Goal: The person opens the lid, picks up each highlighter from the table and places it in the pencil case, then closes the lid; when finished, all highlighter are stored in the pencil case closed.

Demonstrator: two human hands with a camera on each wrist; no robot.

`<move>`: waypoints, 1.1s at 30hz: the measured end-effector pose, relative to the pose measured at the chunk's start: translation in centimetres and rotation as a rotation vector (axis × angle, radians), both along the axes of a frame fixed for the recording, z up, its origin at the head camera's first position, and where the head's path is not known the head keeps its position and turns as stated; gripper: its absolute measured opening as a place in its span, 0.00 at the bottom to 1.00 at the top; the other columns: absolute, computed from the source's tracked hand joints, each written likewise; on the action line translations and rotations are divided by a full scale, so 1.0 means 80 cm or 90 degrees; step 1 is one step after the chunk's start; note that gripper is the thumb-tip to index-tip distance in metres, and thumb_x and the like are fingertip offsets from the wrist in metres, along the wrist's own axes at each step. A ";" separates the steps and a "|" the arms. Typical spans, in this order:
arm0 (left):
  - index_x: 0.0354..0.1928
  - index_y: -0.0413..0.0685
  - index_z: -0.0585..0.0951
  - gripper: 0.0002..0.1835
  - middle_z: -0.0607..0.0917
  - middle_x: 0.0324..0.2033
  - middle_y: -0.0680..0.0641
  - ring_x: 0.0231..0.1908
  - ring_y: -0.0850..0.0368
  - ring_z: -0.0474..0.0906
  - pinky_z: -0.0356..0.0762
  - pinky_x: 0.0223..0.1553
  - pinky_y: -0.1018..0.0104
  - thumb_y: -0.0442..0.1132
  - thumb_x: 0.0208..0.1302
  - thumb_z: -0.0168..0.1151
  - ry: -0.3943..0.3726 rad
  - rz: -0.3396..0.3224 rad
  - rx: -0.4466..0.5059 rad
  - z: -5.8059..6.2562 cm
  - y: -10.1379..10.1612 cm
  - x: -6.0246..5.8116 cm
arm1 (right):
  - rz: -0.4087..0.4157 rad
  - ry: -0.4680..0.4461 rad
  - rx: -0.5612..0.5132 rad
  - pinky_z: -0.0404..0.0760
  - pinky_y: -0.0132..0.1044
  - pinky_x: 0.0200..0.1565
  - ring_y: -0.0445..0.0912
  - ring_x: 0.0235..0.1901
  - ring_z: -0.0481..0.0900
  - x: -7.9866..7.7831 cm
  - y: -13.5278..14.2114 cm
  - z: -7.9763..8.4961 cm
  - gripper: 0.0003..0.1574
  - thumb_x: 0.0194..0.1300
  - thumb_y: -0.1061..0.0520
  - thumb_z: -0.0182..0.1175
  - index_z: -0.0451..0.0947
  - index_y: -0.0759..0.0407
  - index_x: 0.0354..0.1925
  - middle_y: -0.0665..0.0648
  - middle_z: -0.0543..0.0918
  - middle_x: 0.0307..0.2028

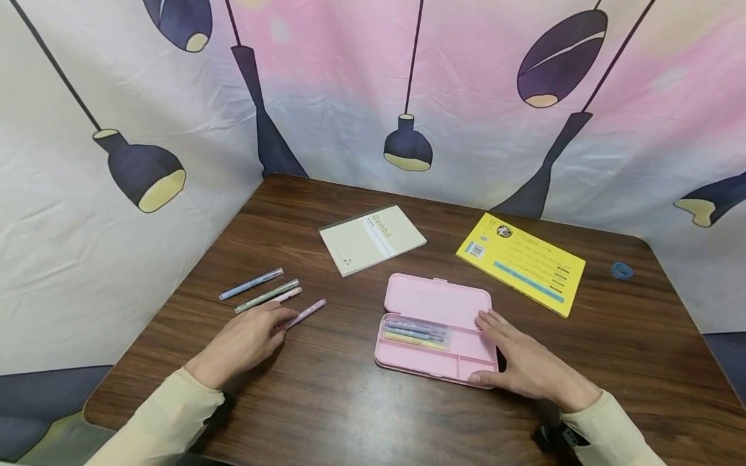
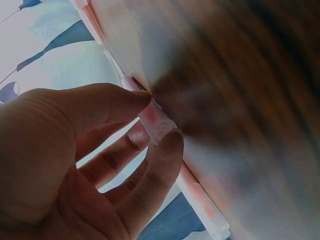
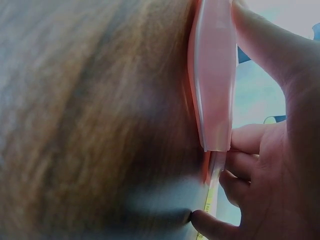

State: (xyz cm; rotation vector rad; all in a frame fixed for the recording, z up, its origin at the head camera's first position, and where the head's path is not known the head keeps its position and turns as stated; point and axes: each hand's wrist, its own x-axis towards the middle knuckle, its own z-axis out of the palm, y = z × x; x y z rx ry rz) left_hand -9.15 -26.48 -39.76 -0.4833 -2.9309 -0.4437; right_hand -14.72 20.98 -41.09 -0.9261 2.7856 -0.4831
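Observation:
My left hand [image 1: 247,340] pinches a pink-purple pen [image 1: 307,312] between thumb and fingertips, low over the table. In the left wrist view, the thumb and a finger meet the pale pink barrel [image 2: 157,122]. Just beyond this hand lie a blue pen [image 1: 250,284], a green pen [image 1: 266,297] and a pale pen [image 1: 288,294]. A pink pencil case [image 1: 419,366] lies with its lid raised back; several pens [image 1: 414,334] rest in its long compartment. My right hand [image 1: 527,362] touches the case's right end, thumb at the near corner, fingers extended toward the hinge side.
Behind the case lie a cream notebook [image 1: 373,239] and a yellow book [image 1: 524,262]. A blue tape roll [image 1: 621,270] sits at the far right of the brown wooden table [image 1: 326,401]. A cloth printed with lamps [image 1: 350,84] hangs along the back.

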 end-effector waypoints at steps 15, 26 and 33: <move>0.48 0.43 0.85 0.15 0.86 0.44 0.47 0.48 0.50 0.83 0.81 0.46 0.53 0.27 0.58 0.66 0.030 -0.034 0.012 0.007 0.013 -0.006 | 0.000 -0.009 0.000 0.64 0.58 0.67 0.59 0.75 0.54 0.001 0.000 0.003 0.67 0.54 0.20 0.59 0.59 0.62 0.75 0.62 0.59 0.75; 0.49 0.44 0.85 0.18 0.81 0.34 0.52 0.33 0.58 0.79 0.80 0.37 0.62 0.30 0.55 0.69 0.087 -0.167 -0.050 0.037 0.077 -0.026 | 0.006 -0.004 -0.001 0.65 0.59 0.66 0.59 0.75 0.54 -0.001 -0.001 0.001 0.67 0.55 0.20 0.59 0.59 0.62 0.75 0.62 0.59 0.75; 0.52 0.48 0.85 0.18 0.82 0.37 0.53 0.35 0.58 0.79 0.80 0.36 0.63 0.31 0.59 0.66 0.090 -0.260 -0.036 0.035 0.129 -0.039 | 0.003 0.000 -0.004 0.65 0.60 0.66 0.59 0.75 0.54 0.000 0.000 0.001 0.67 0.54 0.20 0.59 0.59 0.62 0.75 0.61 0.59 0.75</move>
